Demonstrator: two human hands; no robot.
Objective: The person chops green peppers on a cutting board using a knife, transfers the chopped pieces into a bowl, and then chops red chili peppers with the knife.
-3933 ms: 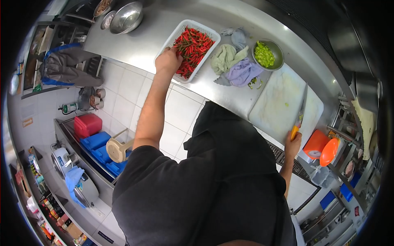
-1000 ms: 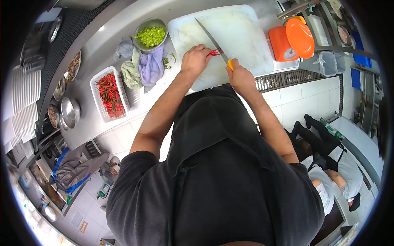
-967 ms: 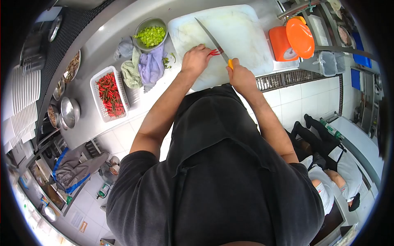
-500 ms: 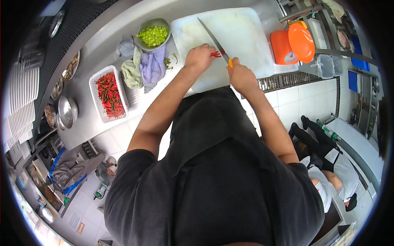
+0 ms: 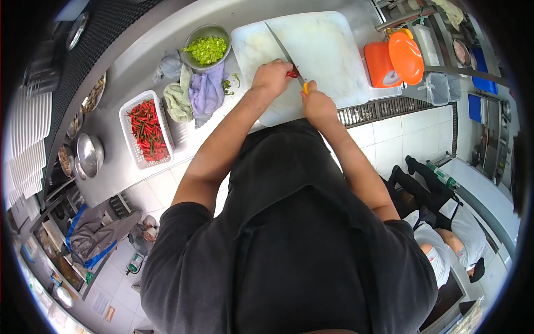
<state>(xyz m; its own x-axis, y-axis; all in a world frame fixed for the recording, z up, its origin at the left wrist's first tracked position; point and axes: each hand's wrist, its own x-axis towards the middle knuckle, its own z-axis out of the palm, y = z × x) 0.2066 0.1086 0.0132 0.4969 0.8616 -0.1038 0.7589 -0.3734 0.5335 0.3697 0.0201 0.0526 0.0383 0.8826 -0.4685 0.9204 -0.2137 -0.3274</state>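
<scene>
My right hand (image 5: 319,104) is closed around the yellow handle of a long kitchen knife (image 5: 281,45). The blade lies across a white cutting board (image 5: 328,50), pointing to its far left corner. On the board, my left hand (image 5: 271,78) holds down red chili peppers (image 5: 291,73) with its fingertips, right against the knife's edge. How many chilies are under the fingers is hidden. To the left, a white plastic basket (image 5: 125,119) holds many whole red chilies (image 5: 149,131). A metal bowl (image 5: 227,54) of chopped green peppers (image 5: 207,50) stands at the board's left.
Purple (image 5: 206,92) and green cloths (image 5: 178,102) lie between basket and board, with green stem scraps (image 5: 227,86) beside them. An orange kitchen scale (image 5: 380,64) stands right of the board. Metal bowls (image 5: 90,155) sit far left. Another person (image 5: 448,234) is behind at the right.
My right hand and the knife have shifted slightly left, bringing the blade up against the chilies by my left fingertips. My left hand stays nearly in place.
</scene>
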